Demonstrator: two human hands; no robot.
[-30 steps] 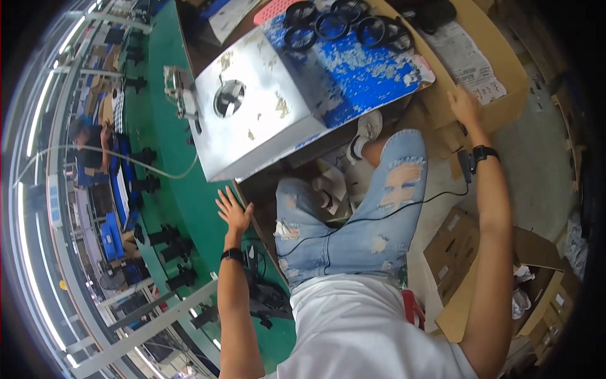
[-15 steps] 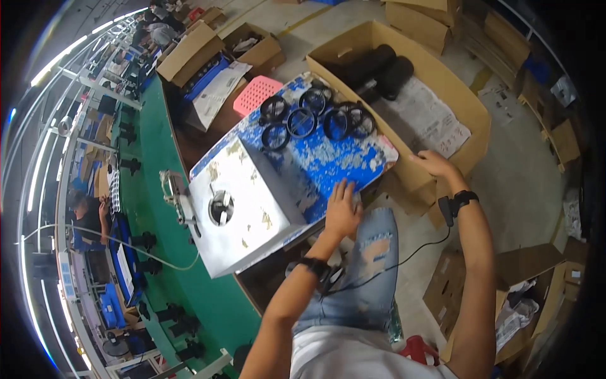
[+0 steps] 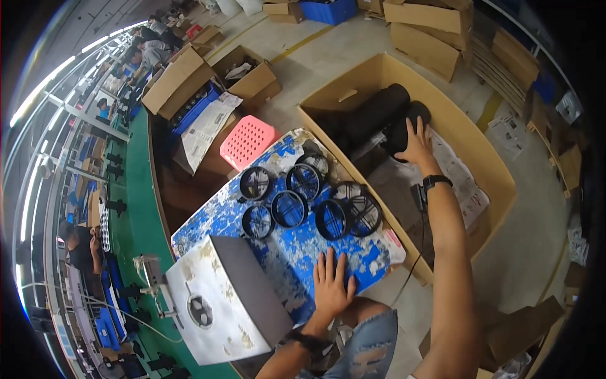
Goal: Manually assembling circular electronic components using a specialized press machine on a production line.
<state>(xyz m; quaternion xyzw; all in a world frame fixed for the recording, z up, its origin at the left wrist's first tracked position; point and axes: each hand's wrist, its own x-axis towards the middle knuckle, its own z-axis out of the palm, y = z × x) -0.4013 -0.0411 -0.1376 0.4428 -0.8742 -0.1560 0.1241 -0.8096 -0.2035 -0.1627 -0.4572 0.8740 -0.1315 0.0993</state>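
Observation:
My left hand (image 3: 332, 284) rests with fingers spread on the near part of a worn blue board (image 3: 303, 243). Beyond it on the board lie several black plastic rings with thin inner spokes (image 3: 289, 209). To its left stands a white metal housing (image 3: 221, 303) with a round, spoked opening in its face. Reaching into a long cardboard box (image 3: 499, 221), my right hand (image 3: 416, 146) has its fingers stretched out at the near end of a black cylinder (image 3: 413, 120). Whether it touches is hard to tell. A second black cylinder (image 3: 382, 104) lies beside that one.
A pink perforated stool top (image 3: 248, 140) stands past the board's far left corner. Open cartons (image 3: 252, 82) are behind it. Along the left runs a green bench (image 3: 136, 208), with a co-worker (image 3: 82, 246) seated beyond. A metal clamp fixture (image 3: 151, 281) adjoins the housing.
My right hand has left the cardboard box's near edge and reached forward inside to the black cylinders. My left hand now lies flatter on the board, fingers spread. The whole view has shifted.

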